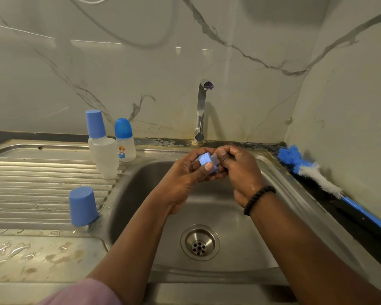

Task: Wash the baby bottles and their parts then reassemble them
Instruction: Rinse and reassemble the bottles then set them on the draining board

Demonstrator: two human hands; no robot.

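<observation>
Over the sink (141, 190), left hand (185, 175) grips a blue bottle collar (207, 162); right hand (240, 166) pinches its clear nipple (216, 155).

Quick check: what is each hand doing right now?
Left hand: grips the blue collar ring.
Right hand: pinches the clear teat at that ring.

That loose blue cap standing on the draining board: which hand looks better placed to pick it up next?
Probably the left hand. The blue cap stands on the draining board left of the sink, on that arm's side. The right hand would have to cross over. Both hands now hold a blue collar, so one must let go.
</observation>
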